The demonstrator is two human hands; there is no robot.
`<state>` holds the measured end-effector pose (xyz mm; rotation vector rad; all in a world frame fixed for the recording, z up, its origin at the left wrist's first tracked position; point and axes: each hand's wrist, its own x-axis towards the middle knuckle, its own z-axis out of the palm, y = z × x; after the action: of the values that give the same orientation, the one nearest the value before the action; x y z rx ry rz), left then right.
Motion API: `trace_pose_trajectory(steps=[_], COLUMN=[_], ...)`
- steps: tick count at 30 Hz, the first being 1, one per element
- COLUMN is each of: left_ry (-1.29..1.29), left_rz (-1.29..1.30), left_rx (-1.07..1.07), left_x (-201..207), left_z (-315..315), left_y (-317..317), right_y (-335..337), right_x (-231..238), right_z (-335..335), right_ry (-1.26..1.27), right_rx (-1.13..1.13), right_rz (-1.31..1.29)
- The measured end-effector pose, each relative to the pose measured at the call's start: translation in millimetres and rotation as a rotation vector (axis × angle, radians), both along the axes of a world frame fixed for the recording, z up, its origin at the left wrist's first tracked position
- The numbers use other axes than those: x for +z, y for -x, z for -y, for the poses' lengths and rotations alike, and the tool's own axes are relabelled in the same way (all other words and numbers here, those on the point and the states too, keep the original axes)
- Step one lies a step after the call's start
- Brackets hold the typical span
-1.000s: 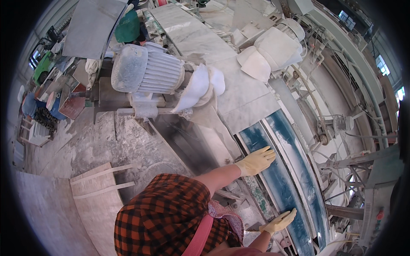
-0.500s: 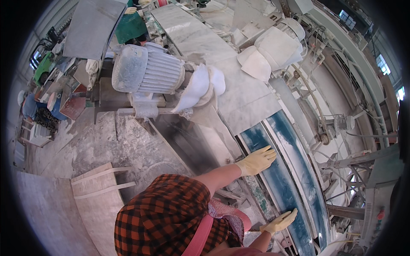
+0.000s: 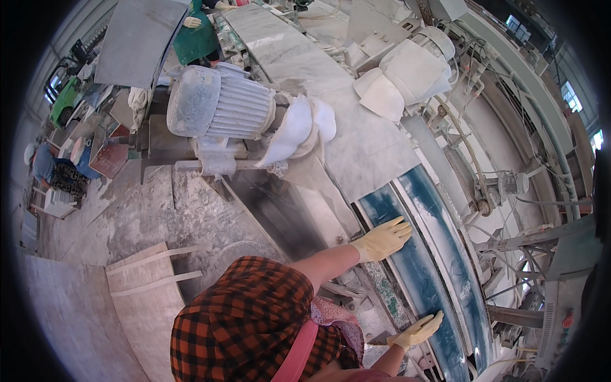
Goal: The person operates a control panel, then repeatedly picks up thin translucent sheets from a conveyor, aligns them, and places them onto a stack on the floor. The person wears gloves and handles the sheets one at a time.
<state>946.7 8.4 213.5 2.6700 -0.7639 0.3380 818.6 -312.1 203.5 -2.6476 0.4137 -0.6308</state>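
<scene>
The hall around me is dusty and grey, and the dark round rim of the view cuts away its corners. A co-worker in a green apron point(image 3: 196, 39) is only partly visible, because the upper edge crops the body. The big ribbed motor point(image 3: 223, 105) and its white guard point(image 3: 296, 132) hide some of what lies behind them, and the dark gap point(image 3: 273, 213) below is too blurred to read. My left hand point(image 3: 383, 240), in a cream glove, lies flat over the near blue belt point(image 3: 414, 280), fingers straight and close together. My right hand point(image 3: 418, 330) is extended lower along the same belt, at its edge, pinching nothing (whether its palm truly touches, I cannot tell). The pale veined slab point(image 3: 375, 153) lies beyond my left hand, near but apart from it, and well apart from my right.
</scene>
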Motion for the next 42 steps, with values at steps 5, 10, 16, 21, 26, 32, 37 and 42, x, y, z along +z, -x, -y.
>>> trace_pose_trajectory(steps=[5, 10, 16, 21, 26, 32, 37, 42], left_ry=[-0.013, -0.019, -0.010, -0.042, -0.075, -0.015, -0.098, -0.058], left_rz=[-0.017, -0.001, -0.006, 0.015, 0.065, 0.040, 0.078, -0.027], left_rx=[-0.005, -0.002, 0.001, -0.008, -0.007, 0.007, -0.007, -0.013], left_x=[2, 2, 0, 3, -2, 0, 17, 16], left_z=[-1, 0, 1, -1, -1, 0, -3, -2], left_y=[0, 0, 0, 1, 0, 0, 0, -2], right_y=[-1, -1, -1, -1, 0, -2, -1, -3], right_x=[-5, -5, -2, -2, -6, -7, -1, -3], right_z=[6, 5, 2, 2, 6, 5, -2, 4], right_ry=[0.039, 0.033, 0.026, 0.007, 0.032, 0.054, 0.026, 0.032], right_rx=[-0.022, -0.037, -0.045, -0.018, -0.023, -0.049, -0.001, 0.012], right_rz=[-0.041, -0.047, -0.048, -0.016, -0.021, -0.033, 0.056, 0.052])
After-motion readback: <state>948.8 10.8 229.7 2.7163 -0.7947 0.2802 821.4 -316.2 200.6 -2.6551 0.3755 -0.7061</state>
